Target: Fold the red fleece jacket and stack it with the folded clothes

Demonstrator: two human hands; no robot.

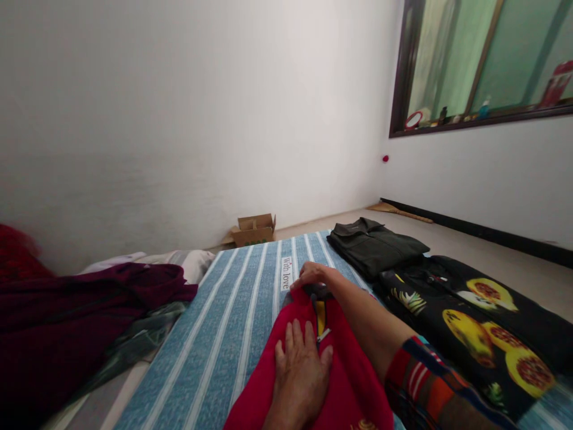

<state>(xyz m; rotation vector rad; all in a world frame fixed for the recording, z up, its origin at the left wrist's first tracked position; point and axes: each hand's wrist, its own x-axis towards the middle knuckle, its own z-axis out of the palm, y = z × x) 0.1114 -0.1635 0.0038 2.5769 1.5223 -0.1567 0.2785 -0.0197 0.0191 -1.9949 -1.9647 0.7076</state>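
Head view: a red garment point(344, 382) lies on the blue striped mattress point(224, 322) at six o'clock in the picture, its collar end pointing away toward twelve. The left hand point(301, 373) lies flat on the cloth with the fingers spread and closed around nothing, simply pressing the fabric down beside a yellow zip strip point(320, 319). The right hand point(311, 275), at twelve o'clock from the left one, has its fingers curled over the top edge of the red garment at the collar; it looks like a light pinch on the cloth, though the fingertips are hidden behind the hem. The forearm runs back to a striped sleeve point(416, 376) at four o'clock.

At two o'clock from the hands lie a folded dark green shirt point(373, 248) and, nearer, a black garment with a fruit print point(474, 316), both laid flat. At nine o'clock sits an unfolded maroon heap point(85, 316). A cardboard box point(254, 230) stands on the floor at twelve, against the wall.

The step in hand appears to be straightening the collar and zip front before folding. A sound next move would call for the flat palm anchoring the cloth while the far hand draws the top edge taut and square.
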